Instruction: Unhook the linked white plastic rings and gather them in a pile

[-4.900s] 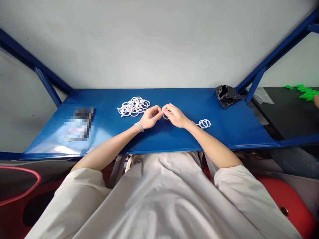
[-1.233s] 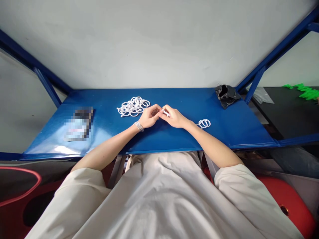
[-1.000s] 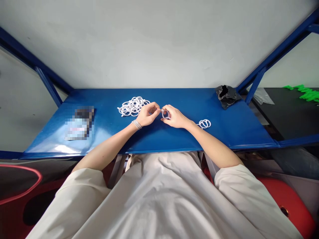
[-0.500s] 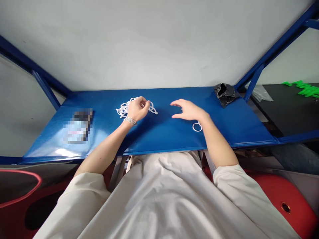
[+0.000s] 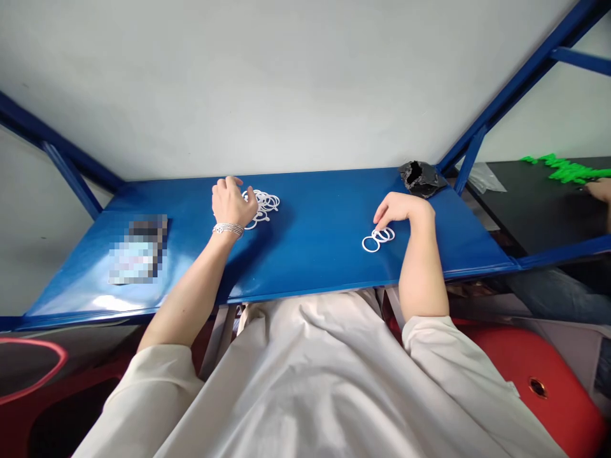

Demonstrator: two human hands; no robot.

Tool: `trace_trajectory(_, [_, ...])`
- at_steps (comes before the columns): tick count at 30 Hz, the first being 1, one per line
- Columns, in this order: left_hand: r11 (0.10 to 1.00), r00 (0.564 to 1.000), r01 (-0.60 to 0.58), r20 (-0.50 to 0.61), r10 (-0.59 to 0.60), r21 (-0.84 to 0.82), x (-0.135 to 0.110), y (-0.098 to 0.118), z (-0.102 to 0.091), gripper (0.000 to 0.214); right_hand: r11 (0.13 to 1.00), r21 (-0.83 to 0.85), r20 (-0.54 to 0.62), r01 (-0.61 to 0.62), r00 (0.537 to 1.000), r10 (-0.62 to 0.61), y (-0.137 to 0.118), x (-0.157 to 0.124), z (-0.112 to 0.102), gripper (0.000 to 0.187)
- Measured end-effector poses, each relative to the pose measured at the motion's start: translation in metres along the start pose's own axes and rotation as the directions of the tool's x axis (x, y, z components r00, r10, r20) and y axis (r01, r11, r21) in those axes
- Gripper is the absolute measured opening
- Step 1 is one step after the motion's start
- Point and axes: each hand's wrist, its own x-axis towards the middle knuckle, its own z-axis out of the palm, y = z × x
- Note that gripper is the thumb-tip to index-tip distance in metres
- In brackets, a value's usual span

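My left hand (image 5: pixel 233 202), with a beaded bracelet at the wrist, hovers over the left side of a tangled pile of white rings (image 5: pixel 268 202). Its thumb stands apart from the fingers and nothing shows in its grasp. Some of the pile, which has small knobs on its rings, is hidden behind that hand. On the right, my right hand (image 5: pixel 398 210) points down with its fingers pinched at a small group of overlapping white rings (image 5: pixel 370 244). The fingertips touch the upper edge of this group.
Both groups rest on a blue table (image 5: pixel 315 254). A crumpled black bag (image 5: pixel 422 181) stands at the back right, a pixelated object (image 5: pixel 138 249) lies on the left. Beyond the blue frame, green pieces (image 5: pixel 568 168) and another person's hand (image 5: pixel 600 189) are on a black table.
My right hand has moved right and down to the small group, where more rings now show. My left hand has shifted left across the pile and spread its fingers.
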Motion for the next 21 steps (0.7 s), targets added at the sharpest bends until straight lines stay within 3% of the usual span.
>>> trace_trajectory(4, [0.987,0.984,-0.158,0.082,0.159,-0.022,-0.015,0.015,0.005,0.026,1.0,0.012,0.067,0.01,0.998,-0.011,-0.006,0.002,0.002,0.017])
trace_trajectory(8, [0.946,0.937,-0.309,0.14,0.32,-0.093,-0.032,0.031,0.014,0.017,1.0,-0.007,0.038,-0.003,0.999,0.003,-0.011,0.003,0.005,0.021])
trace_trajectory(13, [0.901,0.894,-0.388,0.159,0.419,-0.194,-0.041,0.04,0.015,0.013,0.999,-0.043,0.016,-0.001,1.0,0.002,-0.019,0.006,0.011,0.017])
trace_trajectory(16, [0.885,0.882,-0.399,0.164,0.442,-0.241,-0.04,0.042,0.01,0.013,0.995,-0.004,-0.082,0.096,0.992,-0.096,-0.031,0.002,0.016,0.012])
trace_trajectory(18, [0.875,0.879,-0.377,0.181,0.442,-0.303,-0.04,0.043,0.008,0.015,0.955,0.065,-0.23,0.291,0.935,-0.269,-0.044,-0.001,0.022,0.012])
trace_trajectory(21, [0.833,0.862,-0.21,0.304,0.405,-0.512,-0.046,0.048,0.006,0.03,0.794,0.097,-0.445,0.6,0.74,-0.504,-0.068,-0.003,0.042,0.012])
